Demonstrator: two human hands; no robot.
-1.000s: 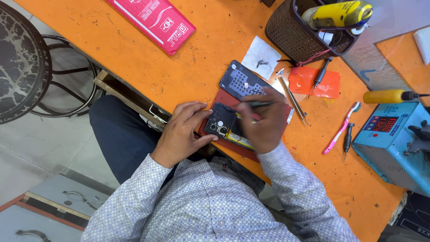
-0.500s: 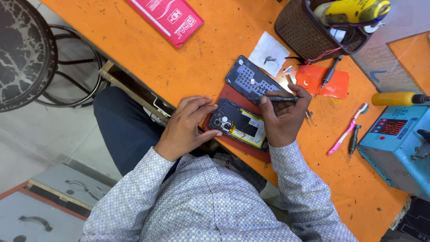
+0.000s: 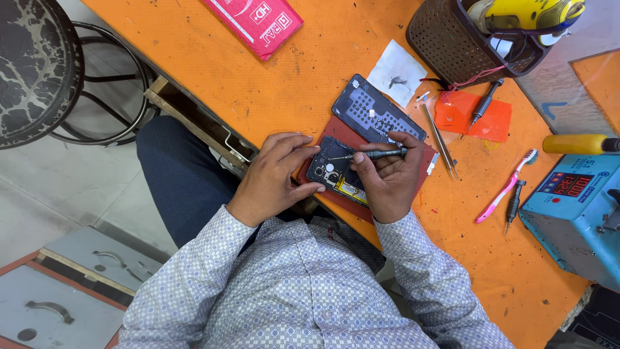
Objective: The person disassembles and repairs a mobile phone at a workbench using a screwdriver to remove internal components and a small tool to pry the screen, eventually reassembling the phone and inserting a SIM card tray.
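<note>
On the orange desk (image 3: 323, 84), opened phone (image 3: 332, 169) lying on a red mat (image 3: 361, 145), lower end hidden under my right hand (image 3: 387, 184), fingers clamped on a screwdriver (image 3: 374, 154), left hand (image 3: 274, 178) fingers pinching the phone's edge, screw too small to see.

An opened phone (image 3: 332, 171) lies on a mat (image 3: 381, 213) near the counter's (image 3: 310, 84) near edge, between the left hand (image 3: 274, 178) and the right hand (image 3: 387, 184). The right hand holds a screwdriver (image 3: 374, 154) whose tip rests on the phone. A detached back cover (image 3: 376, 115) lies just behind the phone, partly on the mat. Behind the cover sits a scrap of paper (image 3: 398, 71), with a basket (image 3: 452, 39) to its right. Tweezers (image 3: 439, 139) lie right of the cover, and farther right a toothbrush (image 3: 504, 187). A metered box (image 3: 575, 216) stands at the right edge. A flat packet (image 3: 255, 22) lies at the far left, and a stool (image 3: 35, 68) stands on the floor left of the counter.
</note>
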